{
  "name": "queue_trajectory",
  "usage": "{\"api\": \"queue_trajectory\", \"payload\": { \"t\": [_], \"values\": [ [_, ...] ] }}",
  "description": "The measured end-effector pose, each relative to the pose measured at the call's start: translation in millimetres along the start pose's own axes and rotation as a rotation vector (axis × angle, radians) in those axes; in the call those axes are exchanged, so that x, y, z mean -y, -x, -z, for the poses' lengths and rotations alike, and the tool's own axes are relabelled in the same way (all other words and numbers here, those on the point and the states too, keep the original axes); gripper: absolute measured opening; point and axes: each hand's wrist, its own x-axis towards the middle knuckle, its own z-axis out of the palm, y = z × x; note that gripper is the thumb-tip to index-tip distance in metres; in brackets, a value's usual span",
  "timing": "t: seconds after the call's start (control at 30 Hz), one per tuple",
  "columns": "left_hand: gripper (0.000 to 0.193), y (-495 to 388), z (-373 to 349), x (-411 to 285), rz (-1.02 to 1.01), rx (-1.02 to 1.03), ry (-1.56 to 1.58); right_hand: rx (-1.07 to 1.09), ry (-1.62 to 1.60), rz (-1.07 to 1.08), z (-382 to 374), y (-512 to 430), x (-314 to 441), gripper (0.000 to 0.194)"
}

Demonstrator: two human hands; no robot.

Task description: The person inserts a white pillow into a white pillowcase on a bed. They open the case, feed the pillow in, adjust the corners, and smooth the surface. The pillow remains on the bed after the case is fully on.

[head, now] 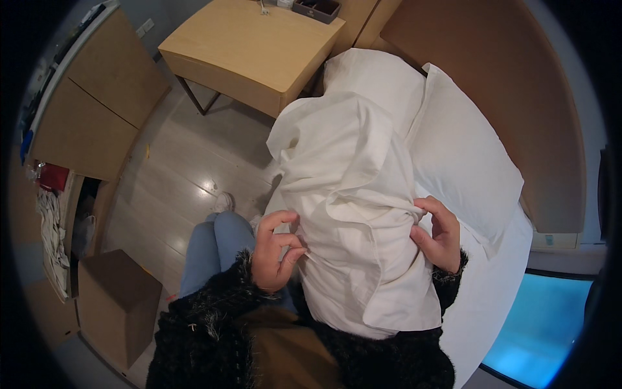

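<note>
A rumpled white pillow in a loose cover (340, 233) lies across my lap and the bed's near side, its fabric in folds. My left hand (279, 250) pinches the cloth at its left edge between thumb and finger. On the other side my right hand (437, 233) grips a bunched part of the same cloth between thumb and fingers. Two more white pillows, one at the top (376, 73) and one to the right (461, 155), rest by the brown headboard.
A wooden bedside table (252, 44) with a dark tray (316, 9) stands beyond the bed. At the left are a brown cube stool (119, 301) and a wooden cabinet (92, 97). White sheet (481, 296) covers the mattress; a lit blue screen (539, 326) is at the right.
</note>
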Motion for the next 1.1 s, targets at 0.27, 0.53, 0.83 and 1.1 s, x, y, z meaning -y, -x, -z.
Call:
{"api": "queue_trajectory", "payload": {
  "t": [0.27,0.53,0.83,1.1],
  "values": [
    [0.02,-22.5,7.0,-0.1,0.077,0.205,-0.005,-0.109,0.05,0.263,-1.9,-0.1,2.2,0.038],
    [0.013,-4.7,13.9,-30.4,0.012,0.647,0.436,-0.16,0.26,0.244,4.2,5.7,-9.3,0.027],
    [0.014,-7.2,-11.6,-27.6,-0.016,0.46,-0.04,0.118,-0.064,0.214,43.4,36.1,-9.8,0.026],
    [0.013,12.8,1.7,-32.0,0.091,0.935,0.252,0.456,-0.267,-0.011,56.0,41.4,-31.7,0.01]
  ]
}}
